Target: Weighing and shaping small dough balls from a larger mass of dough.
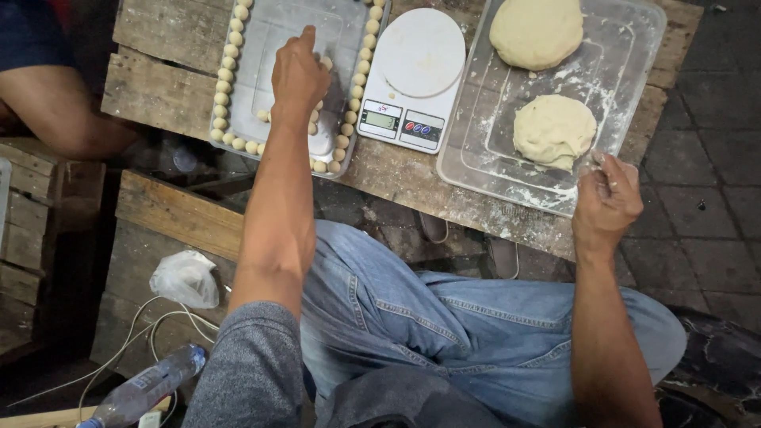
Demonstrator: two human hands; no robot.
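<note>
Resting left hand (300,75) on smooth dough balls (224,75) tray (277,32).

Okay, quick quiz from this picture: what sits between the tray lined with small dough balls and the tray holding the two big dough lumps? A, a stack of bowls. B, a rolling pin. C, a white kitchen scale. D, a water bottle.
C: a white kitchen scale stands on the wooden table, between the tray of small dough balls and the tray with the two dough lumps.

Left hand (299,77) over tray (273,32) of dough balls (224,75), right hand (606,200) beside dough lump (553,129), scale (411,78) between.
</note>
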